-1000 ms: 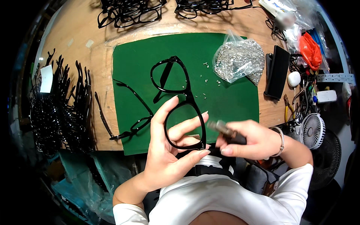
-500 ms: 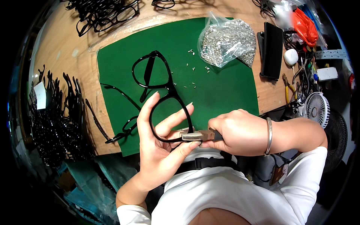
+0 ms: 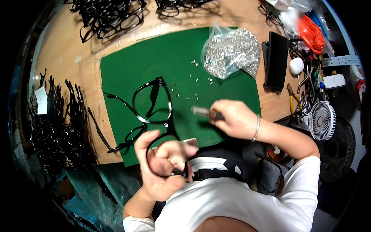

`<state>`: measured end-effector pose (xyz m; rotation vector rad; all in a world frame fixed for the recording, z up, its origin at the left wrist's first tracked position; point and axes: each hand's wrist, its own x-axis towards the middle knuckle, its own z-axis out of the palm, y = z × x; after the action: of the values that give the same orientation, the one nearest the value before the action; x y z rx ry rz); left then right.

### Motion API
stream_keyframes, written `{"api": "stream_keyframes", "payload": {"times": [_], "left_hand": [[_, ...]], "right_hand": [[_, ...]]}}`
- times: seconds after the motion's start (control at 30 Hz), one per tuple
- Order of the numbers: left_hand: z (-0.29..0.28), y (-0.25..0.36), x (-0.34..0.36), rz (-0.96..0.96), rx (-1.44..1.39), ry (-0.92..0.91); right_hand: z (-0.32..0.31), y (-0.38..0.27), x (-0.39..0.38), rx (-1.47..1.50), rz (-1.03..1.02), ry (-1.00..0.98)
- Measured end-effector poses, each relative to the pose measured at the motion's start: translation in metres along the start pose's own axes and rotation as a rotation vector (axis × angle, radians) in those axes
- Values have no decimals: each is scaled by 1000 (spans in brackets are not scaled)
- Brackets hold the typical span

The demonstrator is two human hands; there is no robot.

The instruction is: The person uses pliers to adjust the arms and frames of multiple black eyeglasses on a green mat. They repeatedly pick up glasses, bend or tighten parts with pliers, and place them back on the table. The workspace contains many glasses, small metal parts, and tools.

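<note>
A black eyeglass frame (image 3: 169,128) is in my left hand (image 3: 154,182), its near rim encircled by my curled fingers. The frame's far rim reaches out over the green mat (image 3: 127,65), with one temple arm folded behind it. My right hand (image 3: 236,120) is closed around pliers (image 3: 204,112), whose metal jaws point left and look blurred. A gap separates the jaws from the frame. Another pair of black glasses (image 3: 123,147) lies on the mat's left edge. Beside my left fingers, a small flat-topped block (image 3: 191,142) shows at the near edge of the mat.
A clear bag of tiny silver pieces (image 3: 232,52) lies at the mat's far right, with loose ones scattered nearby. Black frames pile up at the left (image 3: 58,127) and far left (image 3: 108,17). Yellow-handled pliers (image 3: 291,98), cables and a white fan (image 3: 322,120) stand right.
The pliers in my right hand have come off the frame's near end and moved up and away. My left hand has drawn the frame down toward my body.
</note>
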<state>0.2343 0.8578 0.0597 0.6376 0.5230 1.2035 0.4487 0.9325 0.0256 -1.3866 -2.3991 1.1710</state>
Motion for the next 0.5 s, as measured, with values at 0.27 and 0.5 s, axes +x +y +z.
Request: {"api": "stream_keyframes", "payload": {"times": [0.27,0.5], "left_hand": [[15,9,-13,-145,140,145],[10,19,-8,-447,-118,160]], "right_hand": [[12,3,41,-224,-74,209],[8,-3,39,-240,-19,127]]}}
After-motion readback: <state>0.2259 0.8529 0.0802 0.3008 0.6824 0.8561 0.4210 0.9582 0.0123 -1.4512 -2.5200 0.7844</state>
